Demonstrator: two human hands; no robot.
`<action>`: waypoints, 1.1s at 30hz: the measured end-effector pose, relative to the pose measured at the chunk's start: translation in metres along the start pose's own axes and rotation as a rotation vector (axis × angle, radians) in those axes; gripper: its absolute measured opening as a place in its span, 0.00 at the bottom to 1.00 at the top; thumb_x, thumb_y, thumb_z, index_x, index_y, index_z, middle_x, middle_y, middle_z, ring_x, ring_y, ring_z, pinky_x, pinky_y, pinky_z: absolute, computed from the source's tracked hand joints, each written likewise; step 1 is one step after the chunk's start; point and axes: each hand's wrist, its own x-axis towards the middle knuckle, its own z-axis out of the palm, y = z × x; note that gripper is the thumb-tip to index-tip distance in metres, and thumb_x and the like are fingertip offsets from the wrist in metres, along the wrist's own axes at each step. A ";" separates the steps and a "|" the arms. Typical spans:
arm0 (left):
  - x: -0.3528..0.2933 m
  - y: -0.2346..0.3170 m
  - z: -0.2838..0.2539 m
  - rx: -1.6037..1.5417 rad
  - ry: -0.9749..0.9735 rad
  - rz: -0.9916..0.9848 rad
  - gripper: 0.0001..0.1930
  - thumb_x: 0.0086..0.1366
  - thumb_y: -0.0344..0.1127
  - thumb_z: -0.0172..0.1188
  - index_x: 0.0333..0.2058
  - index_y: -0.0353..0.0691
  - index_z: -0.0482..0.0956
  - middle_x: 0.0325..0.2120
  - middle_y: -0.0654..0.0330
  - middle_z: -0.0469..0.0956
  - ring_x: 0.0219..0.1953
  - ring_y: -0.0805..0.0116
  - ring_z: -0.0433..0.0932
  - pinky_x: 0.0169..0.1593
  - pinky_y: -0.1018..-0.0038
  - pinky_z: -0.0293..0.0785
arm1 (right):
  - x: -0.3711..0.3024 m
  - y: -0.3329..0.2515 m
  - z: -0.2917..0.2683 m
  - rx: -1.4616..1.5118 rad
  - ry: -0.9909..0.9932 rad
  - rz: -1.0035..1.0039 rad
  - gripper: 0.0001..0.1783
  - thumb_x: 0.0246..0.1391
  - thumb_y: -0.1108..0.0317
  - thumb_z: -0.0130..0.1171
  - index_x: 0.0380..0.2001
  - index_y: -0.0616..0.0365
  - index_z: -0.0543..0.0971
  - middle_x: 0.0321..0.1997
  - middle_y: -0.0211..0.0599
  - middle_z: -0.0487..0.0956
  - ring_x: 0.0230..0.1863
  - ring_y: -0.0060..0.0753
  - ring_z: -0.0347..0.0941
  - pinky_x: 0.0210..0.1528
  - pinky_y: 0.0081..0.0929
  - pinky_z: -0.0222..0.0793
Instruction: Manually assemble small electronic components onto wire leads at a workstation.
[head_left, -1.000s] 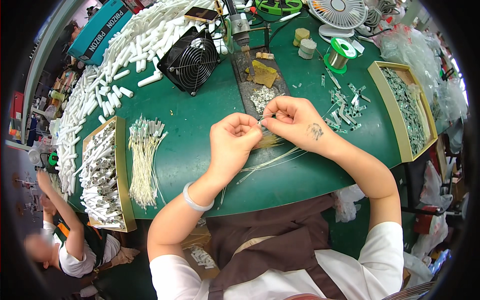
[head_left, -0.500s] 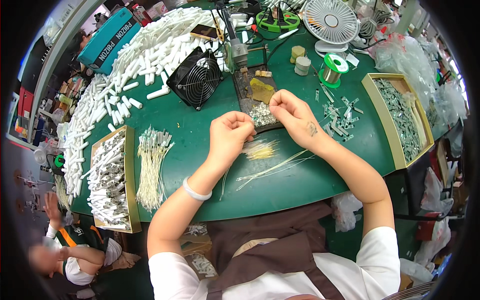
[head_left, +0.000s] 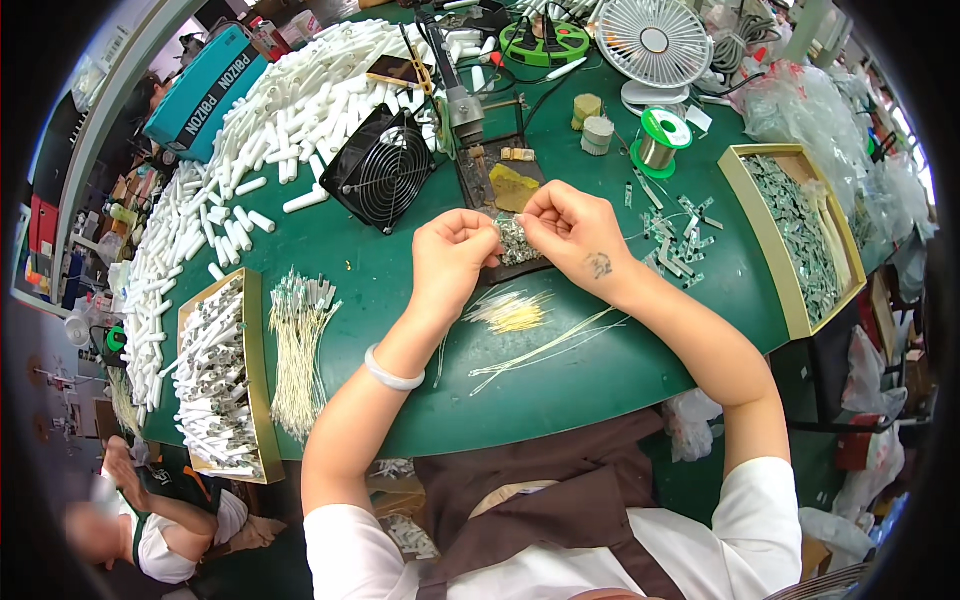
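My left hand (head_left: pixel 452 258) and my right hand (head_left: pixel 578 238) are raised over the middle of the table, fingertips pinched and close together. Whatever they pinch is too small to make out. Just beneath and between them lies a heap of tiny silvery parts (head_left: pixel 516 243) on a dark board. A yellow sponge (head_left: pixel 513 187) sits behind the heap, below a clamped soldering iron (head_left: pixel 464 112). Nearer my body are a bunch of short, pale yellow wires (head_left: pixel 512 312) and several longer thin wires (head_left: pixel 535 354).
At left stand a bundle of wired strips (head_left: pixel 300 350) and a box of white tubes (head_left: pixel 263 400); more white tubes (head_left: pixel 300 110) pile behind. A black fan (head_left: pixel 385 170) is left of the iron. Rightward are a solder spool (head_left: pixel 659 145), loose strips (head_left: pixel 680 240) and a strip-filled box (head_left: pixel 790 300).
My pinched hands have come closer together over the small parts. The whole view has shifted slightly. At lower left, the other person's raised hand has lowered.
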 end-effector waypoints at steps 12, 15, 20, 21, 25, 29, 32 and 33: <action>0.002 0.004 0.003 -0.081 0.039 0.024 0.04 0.55 0.23 0.56 0.30 0.29 0.76 0.22 0.61 0.77 0.23 0.78 0.75 0.28 0.83 0.71 | 0.001 0.001 0.006 -0.026 0.071 -0.023 0.07 0.52 0.72 0.59 0.28 0.64 0.73 0.23 0.30 0.73 0.21 0.15 0.63 0.23 0.17 0.62; 0.002 0.002 0.003 -0.090 0.035 0.040 0.04 0.54 0.23 0.56 0.30 0.29 0.76 0.22 0.61 0.77 0.22 0.78 0.75 0.27 0.83 0.71 | -0.001 -0.001 0.006 -0.027 0.079 -0.039 0.06 0.52 0.72 0.59 0.28 0.64 0.73 0.22 0.30 0.73 0.21 0.15 0.63 0.23 0.17 0.62; 0.002 -0.001 -0.002 -0.032 -0.001 0.042 0.03 0.58 0.26 0.58 0.31 0.34 0.76 0.23 0.65 0.77 0.25 0.78 0.76 0.29 0.82 0.73 | -0.002 -0.002 0.006 -0.008 0.083 -0.044 0.07 0.51 0.72 0.60 0.28 0.64 0.73 0.22 0.29 0.73 0.20 0.14 0.63 0.22 0.16 0.61; 0.002 -0.001 -0.002 -0.020 -0.010 0.036 0.03 0.58 0.26 0.58 0.31 0.34 0.76 0.23 0.65 0.77 0.25 0.78 0.76 0.29 0.82 0.73 | -0.002 -0.003 0.005 0.003 0.081 -0.036 0.07 0.51 0.73 0.60 0.28 0.64 0.73 0.21 0.29 0.72 0.20 0.14 0.62 0.22 0.16 0.60; 0.001 -0.003 -0.004 0.003 -0.004 -0.001 0.03 0.58 0.26 0.58 0.31 0.34 0.76 0.24 0.65 0.77 0.25 0.78 0.76 0.29 0.82 0.72 | -0.002 0.000 0.002 -0.044 0.066 -0.044 0.06 0.50 0.73 0.60 0.27 0.63 0.73 0.19 0.27 0.70 0.19 0.13 0.61 0.21 0.17 0.60; 0.002 -0.003 -0.002 -0.044 0.018 -0.014 0.03 0.58 0.27 0.58 0.32 0.35 0.76 0.24 0.65 0.77 0.24 0.78 0.75 0.29 0.83 0.71 | -0.002 -0.001 0.003 -0.053 0.048 -0.026 0.06 0.50 0.73 0.60 0.26 0.62 0.73 0.18 0.27 0.70 0.19 0.14 0.61 0.21 0.17 0.60; 0.003 -0.003 -0.002 -0.070 0.030 -0.022 0.04 0.58 0.27 0.59 0.32 0.35 0.77 0.24 0.65 0.77 0.24 0.78 0.74 0.29 0.83 0.70 | -0.002 0.000 0.005 -0.042 0.048 -0.053 0.06 0.50 0.73 0.60 0.27 0.62 0.73 0.19 0.28 0.70 0.19 0.14 0.62 0.22 0.17 0.60; 0.003 -0.003 -0.002 -0.081 0.033 -0.025 0.04 0.58 0.27 0.59 0.32 0.35 0.77 0.24 0.65 0.76 0.24 0.79 0.74 0.28 0.83 0.70 | -0.001 0.000 0.005 -0.041 0.046 -0.048 0.06 0.50 0.73 0.60 0.27 0.62 0.73 0.19 0.28 0.71 0.19 0.14 0.62 0.22 0.17 0.61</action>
